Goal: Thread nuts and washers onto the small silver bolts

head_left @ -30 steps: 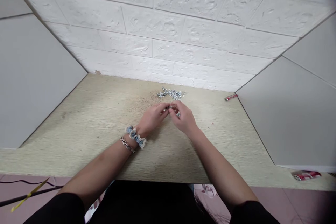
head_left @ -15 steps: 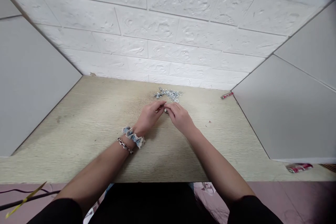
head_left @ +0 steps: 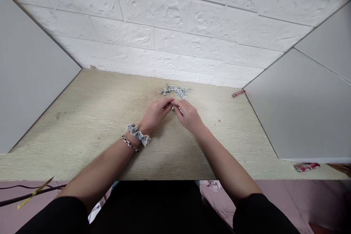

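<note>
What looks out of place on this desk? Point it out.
The loose bolts and nuts lie scattered in a heap straight on the wooden desk, with no container, and a small red-and-silver item sits apart beside the grey side panel.

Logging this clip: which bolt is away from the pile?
The silver bolt at the right hand's fingertips, beside the left hand; the others lie in the pile beyond.

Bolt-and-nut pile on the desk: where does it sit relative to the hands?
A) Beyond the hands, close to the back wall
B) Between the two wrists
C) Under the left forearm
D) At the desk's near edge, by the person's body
A. The pile of bolts and nuts lies on the desk past the left hand and right hand, close to the white brick wall.
</note>
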### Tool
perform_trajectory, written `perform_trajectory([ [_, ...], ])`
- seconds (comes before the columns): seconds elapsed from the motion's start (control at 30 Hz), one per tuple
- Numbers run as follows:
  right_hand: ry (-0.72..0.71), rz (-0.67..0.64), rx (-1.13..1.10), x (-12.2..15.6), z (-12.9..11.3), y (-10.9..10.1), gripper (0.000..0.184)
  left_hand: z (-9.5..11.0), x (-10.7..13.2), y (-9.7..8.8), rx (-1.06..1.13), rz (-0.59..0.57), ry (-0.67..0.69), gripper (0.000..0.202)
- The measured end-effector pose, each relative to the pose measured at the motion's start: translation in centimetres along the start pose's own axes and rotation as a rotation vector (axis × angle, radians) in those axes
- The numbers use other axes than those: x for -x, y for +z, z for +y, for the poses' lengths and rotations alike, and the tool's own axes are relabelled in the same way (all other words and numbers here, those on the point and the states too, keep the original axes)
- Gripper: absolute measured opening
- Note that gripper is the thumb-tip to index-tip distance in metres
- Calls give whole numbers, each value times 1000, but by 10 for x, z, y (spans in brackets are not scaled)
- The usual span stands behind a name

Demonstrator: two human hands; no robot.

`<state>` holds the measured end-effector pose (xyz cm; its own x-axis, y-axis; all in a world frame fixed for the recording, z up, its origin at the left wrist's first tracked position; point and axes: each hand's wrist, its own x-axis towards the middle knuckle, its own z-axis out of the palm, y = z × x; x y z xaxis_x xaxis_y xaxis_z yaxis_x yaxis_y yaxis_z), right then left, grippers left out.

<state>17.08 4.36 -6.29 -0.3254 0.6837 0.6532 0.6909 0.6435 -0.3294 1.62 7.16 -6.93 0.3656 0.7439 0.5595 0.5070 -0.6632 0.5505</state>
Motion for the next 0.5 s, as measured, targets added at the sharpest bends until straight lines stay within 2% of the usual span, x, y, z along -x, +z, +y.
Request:
perform_trajectory([
  [0.27,100,-45,128,2,4,-3,31,5,-1,-1,0,-58,-46,23],
  [0.4,116,-20,198,1,1,-7,33,9,1,-2,-29,-44,-39,23],
  [0.5,125,-12,242,1,0,-8,35,12,2,-3,-42,-77,-26,23],
])
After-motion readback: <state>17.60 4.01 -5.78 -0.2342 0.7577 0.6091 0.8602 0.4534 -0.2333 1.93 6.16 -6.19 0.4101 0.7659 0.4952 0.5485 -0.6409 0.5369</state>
